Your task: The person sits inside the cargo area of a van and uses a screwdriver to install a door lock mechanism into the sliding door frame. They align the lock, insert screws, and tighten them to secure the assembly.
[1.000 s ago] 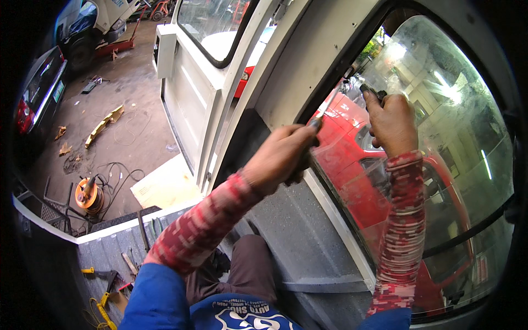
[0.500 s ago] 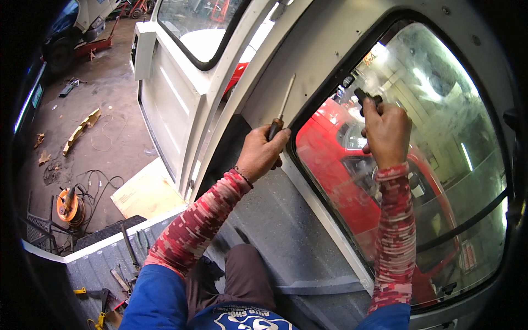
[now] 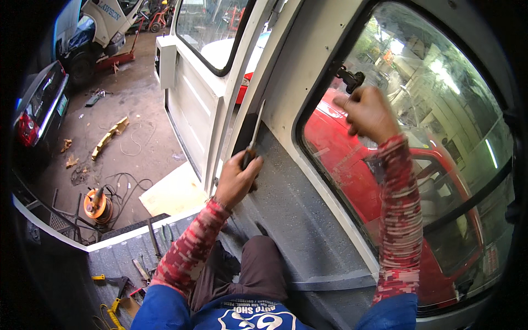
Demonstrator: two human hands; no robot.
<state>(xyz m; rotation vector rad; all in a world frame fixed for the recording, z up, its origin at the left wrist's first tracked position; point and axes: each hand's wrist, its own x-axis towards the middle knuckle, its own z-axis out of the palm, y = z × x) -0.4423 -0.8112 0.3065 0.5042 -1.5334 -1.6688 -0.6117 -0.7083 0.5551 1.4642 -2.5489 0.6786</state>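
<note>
My left hand (image 3: 237, 179) is closed around the dark handle of a screwdriver (image 3: 257, 129). Its thin metal shaft points up and away, in front of the white door post. My right hand (image 3: 373, 114) is raised before the window glass (image 3: 440, 110), its fingers curled and slightly blurred. Whatever they may pinch is hidden. Just beyond and left of those fingers, apart from them, a black latch (image 3: 351, 80) sits at the window's dark rubber edge.
A white panelled door (image 3: 192, 110) stands at the left. Hand tools including a yellow-handled one (image 3: 114, 313) lie on the ribbed grey floor (image 3: 124, 258). Outside are an orange cable reel (image 3: 99, 206), a cardboard sheet (image 3: 175, 190) and a dark car (image 3: 41, 104). A red vehicle (image 3: 341, 154) shows through the glass.
My right hand has come off the black latch and moved slightly down, its fingers now curled. My left hand has drawn back lower and to the left with the screwdriver. The view has shifted leftward.
</note>
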